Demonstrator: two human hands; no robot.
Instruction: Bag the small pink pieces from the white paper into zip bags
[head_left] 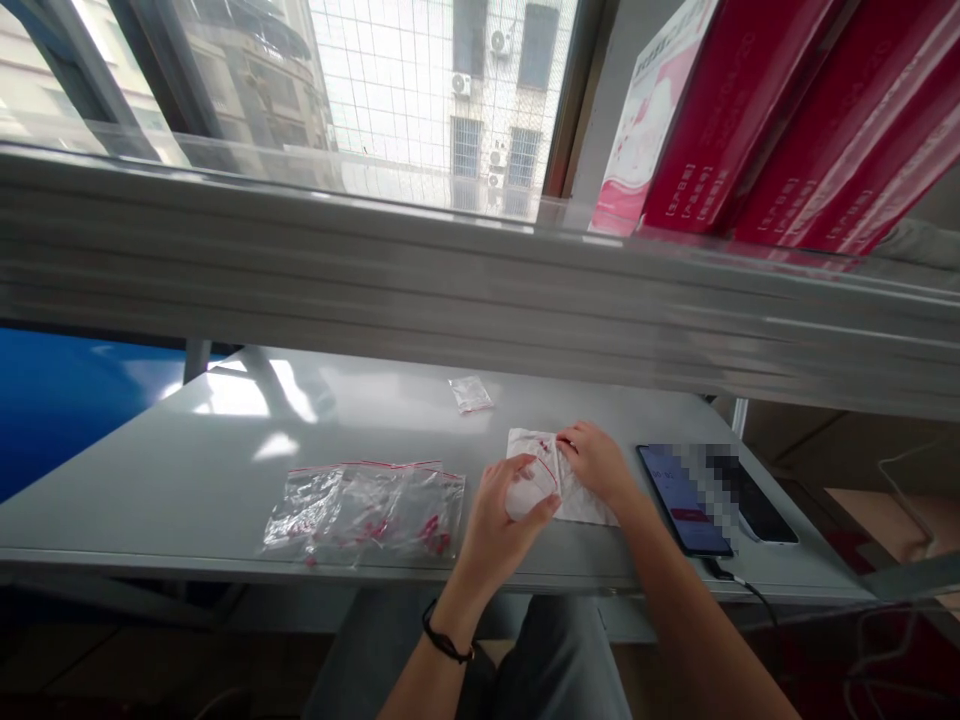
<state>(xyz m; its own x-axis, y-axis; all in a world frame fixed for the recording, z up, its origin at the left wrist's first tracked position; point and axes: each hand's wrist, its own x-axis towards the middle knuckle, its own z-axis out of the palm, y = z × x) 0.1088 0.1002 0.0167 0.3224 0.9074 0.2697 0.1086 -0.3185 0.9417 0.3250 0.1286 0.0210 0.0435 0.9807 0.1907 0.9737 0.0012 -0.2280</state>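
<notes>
Both my hands work on one small clear zip bag (534,478) with a red seal strip, held just above the grey table (225,450). My left hand (504,512) pinches its near edge between thumb and fingers. My right hand (596,462) grips the bag's far right edge. Under the bag lies a white stack of similar bags (581,505). What the bag holds is too small to tell.
Several clear zip bags with red bits (367,510) lie left of my hands. A single small bag (471,394) sits farther back. Two phones (686,495) lie at the right, one with a cable. Red boxes (757,110) stand on the shelf above.
</notes>
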